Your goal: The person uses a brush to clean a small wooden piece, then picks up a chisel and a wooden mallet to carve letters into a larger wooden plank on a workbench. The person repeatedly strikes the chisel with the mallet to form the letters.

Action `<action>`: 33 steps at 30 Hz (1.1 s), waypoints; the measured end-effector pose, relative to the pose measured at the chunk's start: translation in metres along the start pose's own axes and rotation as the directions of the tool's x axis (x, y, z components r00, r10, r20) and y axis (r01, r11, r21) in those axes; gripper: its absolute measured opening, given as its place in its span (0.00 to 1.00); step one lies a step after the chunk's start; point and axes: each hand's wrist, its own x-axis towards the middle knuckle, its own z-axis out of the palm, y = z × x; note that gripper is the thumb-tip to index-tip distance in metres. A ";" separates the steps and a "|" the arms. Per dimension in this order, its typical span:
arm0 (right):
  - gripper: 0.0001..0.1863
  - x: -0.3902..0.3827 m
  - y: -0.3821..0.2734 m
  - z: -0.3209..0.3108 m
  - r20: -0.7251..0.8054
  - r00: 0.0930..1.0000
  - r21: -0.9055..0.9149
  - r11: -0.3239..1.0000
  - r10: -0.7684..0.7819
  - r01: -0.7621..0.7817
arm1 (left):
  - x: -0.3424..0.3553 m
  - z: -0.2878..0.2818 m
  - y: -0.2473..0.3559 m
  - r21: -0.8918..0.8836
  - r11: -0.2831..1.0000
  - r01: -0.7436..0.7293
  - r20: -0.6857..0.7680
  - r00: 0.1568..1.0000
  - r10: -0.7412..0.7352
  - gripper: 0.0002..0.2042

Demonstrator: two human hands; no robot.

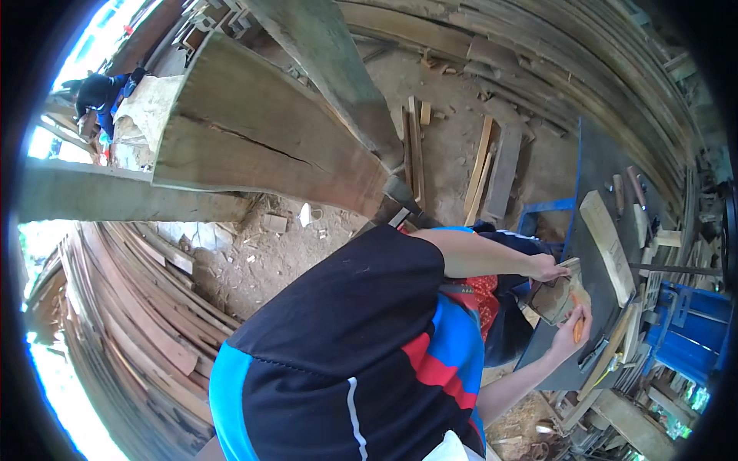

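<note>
My left hand grips the far edge of a flat, light-brown piece of wood at the edge of a dark workbench. My right hand is closed on an orange-handled tool at the near end of that piece; the tool's working end is too small to make out. A pale plank lies diagonally on the bench beside my hands. Several hand tools with wooden handles lie farther along it.
A blue metal object stands right of the bench. Stacked planks line the left and top. A large slab and beams rise left of me. Loose boards lie on the dirt floor. Another person bends at upper left.
</note>
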 end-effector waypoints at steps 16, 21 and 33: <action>0.15 -0.029 -0.054 -0.021 -0.157 0.975 0.262 0.945 -0.158 0.195 | -0.042 -0.104 0.116 0.569 0.715 -0.406 -0.007 0.867 0.497 0.37; 0.20 -0.055 -0.048 -0.022 -0.008 0.980 0.512 0.841 -0.198 0.174 | -0.049 -0.072 0.136 0.533 0.736 -0.416 0.057 0.886 0.460 0.35; 0.18 -0.066 -0.036 0.001 -0.357 0.930 0.345 0.913 -0.086 0.217 | -0.071 -0.058 0.111 0.117 0.897 -0.427 -0.133 0.888 0.440 0.29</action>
